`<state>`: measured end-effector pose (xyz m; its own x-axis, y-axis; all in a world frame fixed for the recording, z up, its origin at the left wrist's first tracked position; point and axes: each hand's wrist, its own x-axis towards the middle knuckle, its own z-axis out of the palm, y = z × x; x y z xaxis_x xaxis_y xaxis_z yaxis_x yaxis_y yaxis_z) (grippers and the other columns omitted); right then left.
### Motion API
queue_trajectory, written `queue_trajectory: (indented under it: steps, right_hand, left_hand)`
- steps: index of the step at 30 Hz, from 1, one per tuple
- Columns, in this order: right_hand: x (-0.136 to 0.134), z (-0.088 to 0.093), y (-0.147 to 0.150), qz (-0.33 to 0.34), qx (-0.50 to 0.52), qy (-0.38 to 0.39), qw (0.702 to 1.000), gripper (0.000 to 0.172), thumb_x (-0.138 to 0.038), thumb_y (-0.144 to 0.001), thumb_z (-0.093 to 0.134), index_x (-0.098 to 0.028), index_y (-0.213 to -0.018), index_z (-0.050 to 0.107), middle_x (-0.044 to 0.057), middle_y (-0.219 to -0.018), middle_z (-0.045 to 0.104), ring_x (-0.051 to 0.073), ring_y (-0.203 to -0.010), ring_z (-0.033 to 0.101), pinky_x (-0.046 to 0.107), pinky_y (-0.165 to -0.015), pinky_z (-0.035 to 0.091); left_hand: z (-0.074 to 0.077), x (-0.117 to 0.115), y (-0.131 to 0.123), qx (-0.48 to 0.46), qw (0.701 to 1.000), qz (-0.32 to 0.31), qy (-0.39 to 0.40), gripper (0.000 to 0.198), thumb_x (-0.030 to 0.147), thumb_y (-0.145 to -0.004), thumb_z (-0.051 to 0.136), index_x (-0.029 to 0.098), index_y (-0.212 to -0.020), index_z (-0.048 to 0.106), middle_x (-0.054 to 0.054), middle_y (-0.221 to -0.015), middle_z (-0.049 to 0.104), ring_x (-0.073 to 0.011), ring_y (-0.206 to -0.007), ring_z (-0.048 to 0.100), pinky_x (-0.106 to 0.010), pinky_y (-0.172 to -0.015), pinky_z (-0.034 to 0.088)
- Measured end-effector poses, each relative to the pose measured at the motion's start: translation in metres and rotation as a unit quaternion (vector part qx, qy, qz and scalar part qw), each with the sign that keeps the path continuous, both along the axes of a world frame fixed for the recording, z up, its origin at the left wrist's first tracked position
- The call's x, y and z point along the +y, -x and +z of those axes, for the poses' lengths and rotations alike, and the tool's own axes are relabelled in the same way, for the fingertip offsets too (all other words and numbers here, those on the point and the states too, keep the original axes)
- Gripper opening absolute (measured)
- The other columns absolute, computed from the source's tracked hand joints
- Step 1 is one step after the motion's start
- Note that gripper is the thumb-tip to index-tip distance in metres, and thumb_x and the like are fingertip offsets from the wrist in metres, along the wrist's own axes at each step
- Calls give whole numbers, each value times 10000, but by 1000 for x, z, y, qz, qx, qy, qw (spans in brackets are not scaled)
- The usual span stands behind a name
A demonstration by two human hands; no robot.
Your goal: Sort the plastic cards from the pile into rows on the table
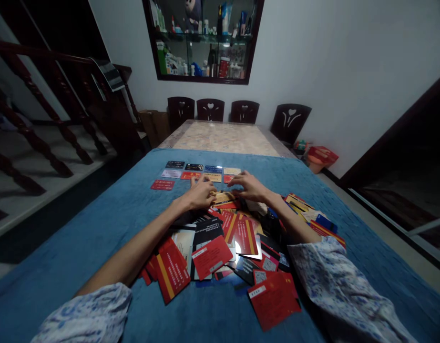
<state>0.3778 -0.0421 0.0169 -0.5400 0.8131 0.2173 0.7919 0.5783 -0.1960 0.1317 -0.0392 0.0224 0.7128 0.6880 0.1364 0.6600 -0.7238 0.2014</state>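
A gold card (pixel 224 198) with a dark stripe is between my two hands at the far side of a heap of cards. My left hand (pixel 201 191) has its curled fingers on the card's left end. At the opposite end, the bent fingers of my right hand (pixel 251 186) meet the card; their tips are partly hidden. Red cards with a gold stripe (pixel 245 236), black cards (pixel 208 232) and a plain red card (pixel 212 257) overlap in the heap. Beyond my hands, several cards lie in rows, among them a blue card (pixel 213 169) and a dark red card (pixel 163 185).
A blue cloth (pixel 108 224) covers the near part of the table (pixel 234 136). More cards (pixel 300 205) are piled beside my right forearm. Dark chairs (pixel 209 110) stand at the far end, below a glass-shelved cabinet (pixel 205 80). A wooden railing (pixel 55 57) is at left.
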Motion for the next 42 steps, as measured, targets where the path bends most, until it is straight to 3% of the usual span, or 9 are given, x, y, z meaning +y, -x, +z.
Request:
queue_trajectory:
  steps: [5,14,22,32,42]
  right_hand:
    - [-3,-7,-2,21,-1,28,999,319,-362,-869,672,-241,-1158,734,104,-1176,695,282,-1081,517,440,-935,411]
    - [-18,-3,0,47,-17,64,997,292,-334,-828,719,-201,-1087,742,98,-1166,698,277,-1084,553,448,-1007,381]
    - [-17,-5,0,51,-18,72,996,330,-393,-807,750,-219,-1087,742,97,-1188,686,284,-1077,529,450,-977,401]
    - [-19,-7,6,54,-24,50,997,283,-391,-843,695,-213,-1056,753,100,-1102,693,270,-1016,538,433,-951,401]
    - [-20,-4,7,100,35,29,994,233,-343,-897,627,-190,-992,775,99,-985,739,235,-952,577,421,-946,430]
  left_hand:
    - [1,-5,-2,1,1000,-24,9,163,274,-849,594,183,-763,697,-97,-1028,708,-361,-1239,393,-602,-1010,240]
    - [-8,-2,0,10,999,-39,11,187,329,-861,602,184,-814,710,-95,-1011,698,-339,-1197,413,-552,-1008,271]
    - [-2,-5,1,28,999,-37,20,265,410,-866,593,176,-840,714,-104,-1048,671,-332,-1170,434,-502,-980,308]
    - [0,-1,5,35,998,-56,25,214,343,-838,602,177,-728,681,-91,-965,657,-306,-1136,454,-442,-960,344]
    - [5,3,9,15,998,-37,47,195,303,-798,596,195,-813,758,-88,-944,707,-288,-1119,534,-402,-960,402]
